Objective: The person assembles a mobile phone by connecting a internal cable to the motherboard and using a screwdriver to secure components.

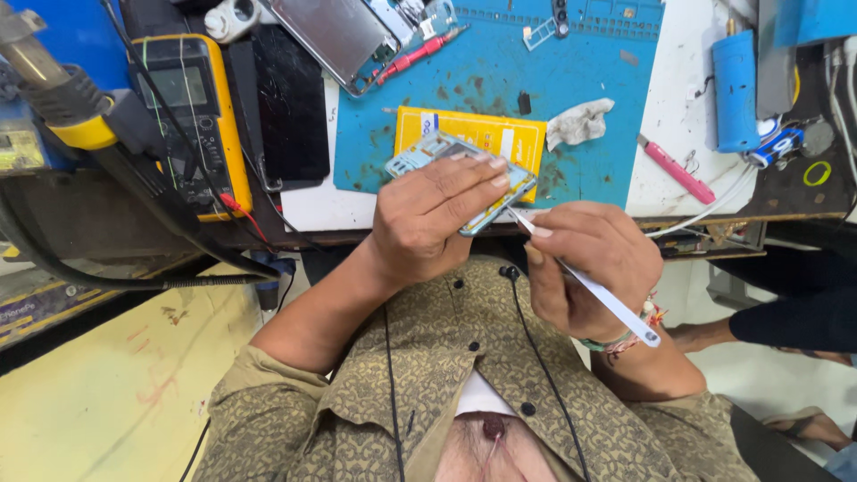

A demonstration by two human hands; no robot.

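Hands work close together just off the near edge of the counter (678, 80): the left hand (428, 223) is clamped around a flat, pale-blue phone frame (446, 156), fingers curled over its top face. The right hand (585, 263) pinches slim white tweezers (580, 277), their tip touching the frame's edge at its 4 o'clock. At 12 o'clock from the frame lies a blue, stained rubber mat (500, 71) with a yellow card (500, 134); a crumpled cloth (578, 122) sits at 2 o'clock, a boxy yellow meter (192, 107) at 10 o'clock.

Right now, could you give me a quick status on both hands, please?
Left hand grips opened phone frame. Right hand holds white tweezers, tip at frame's edge. Nothing in the way.
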